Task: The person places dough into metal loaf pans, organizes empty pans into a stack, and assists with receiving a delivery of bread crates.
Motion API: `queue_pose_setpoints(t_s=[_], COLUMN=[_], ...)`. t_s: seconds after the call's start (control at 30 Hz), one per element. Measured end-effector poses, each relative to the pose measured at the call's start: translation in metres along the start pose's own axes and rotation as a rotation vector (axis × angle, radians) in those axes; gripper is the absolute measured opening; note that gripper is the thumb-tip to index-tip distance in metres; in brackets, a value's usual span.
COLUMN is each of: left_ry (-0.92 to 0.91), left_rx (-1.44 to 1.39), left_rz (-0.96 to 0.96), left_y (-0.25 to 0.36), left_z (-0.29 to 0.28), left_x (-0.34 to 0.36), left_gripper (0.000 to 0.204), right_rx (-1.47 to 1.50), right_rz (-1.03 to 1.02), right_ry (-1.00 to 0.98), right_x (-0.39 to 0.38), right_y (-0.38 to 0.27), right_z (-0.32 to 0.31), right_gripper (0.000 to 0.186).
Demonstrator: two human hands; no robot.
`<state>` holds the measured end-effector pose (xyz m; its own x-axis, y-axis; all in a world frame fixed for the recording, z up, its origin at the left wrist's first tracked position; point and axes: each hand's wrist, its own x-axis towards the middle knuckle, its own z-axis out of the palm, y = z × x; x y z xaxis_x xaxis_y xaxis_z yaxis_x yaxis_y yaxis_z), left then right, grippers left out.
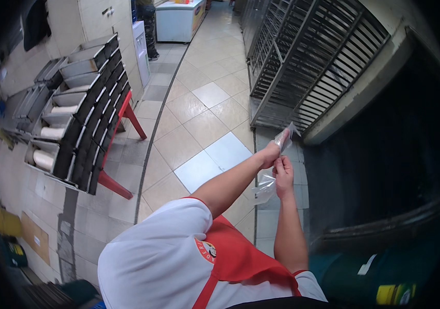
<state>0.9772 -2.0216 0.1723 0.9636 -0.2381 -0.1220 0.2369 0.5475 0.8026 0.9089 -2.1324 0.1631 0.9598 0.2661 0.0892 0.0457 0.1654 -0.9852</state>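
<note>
My left hand (273, 151) reaches forward with its fingers stretched out inside a thin clear plastic glove (285, 137). The glove's loose tip sticks out past the fingertips. Just below, my right hand (284, 177) is closed, pinching thin clear plastic at the left hand's wrist side. A second piece of crumpled clear plastic (265, 189) hangs beside the right hand; its exact shape is unclear. Both hands are in the air above the tiled floor.
On the left, metal loaf pans (65, 110), several holding pale dough, stand on a red-legged table (112, 184). A tall metal rack (302, 62) stands at the right. Dark green drums (354, 278) sit at lower right. A white chest freezer (176, 23) and water dispenser (141, 49) are farther off.
</note>
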Motion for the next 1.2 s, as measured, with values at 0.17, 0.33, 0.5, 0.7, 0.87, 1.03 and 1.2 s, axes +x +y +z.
queue_pose_setpoints(t_s=[0.17, 0.33, 0.5, 0.7, 0.87, 1.03, 1.2], left_ry=[0.284, 0.146, 0.673, 0.480, 0.586, 0.435, 0.428], left_rx=[-0.120, -0.017, -0.089, -0.478, -0.556, -0.530, -0.839], left_rz=[0.214, 0.006, 0.054, -0.040, 0.063, 0.244, 0.383], left_y=[-0.004, -0.012, -0.037, -0.022, 0.023, 0.062, 0.087], left_z=[-0.034, -0.095, -0.191, -0.168, -0.132, -0.092, -0.020], left_x=[0.096, 0.206, 0.315, 0.358, 0.346, 0.366, 0.381], left_gripper=[0.091, 0.091, 0.088, 0.099, 0.087, 0.086, 0.085], right_rx=[-0.055, -0.374, -0.257, -0.128, -0.392, -0.811, -0.877], right_rz=[-0.022, -0.015, 0.216, 0.284, -0.004, -0.050, 0.025], right_ry=[-0.123, -0.239, -0.316, -0.217, -0.138, 0.183, 0.279], right_x=[0.083, 0.165, 0.243, 0.291, 0.319, 0.343, 0.360], right_y=[0.016, 0.047, 0.053, 0.071, 0.061, 0.031, -0.009], right_z=[-0.014, -0.036, -0.023, -0.056, -0.056, -0.100, -0.123], right_gripper=[0.023, 0.025, 0.028, 0.026, 0.029, 0.022, 0.019])
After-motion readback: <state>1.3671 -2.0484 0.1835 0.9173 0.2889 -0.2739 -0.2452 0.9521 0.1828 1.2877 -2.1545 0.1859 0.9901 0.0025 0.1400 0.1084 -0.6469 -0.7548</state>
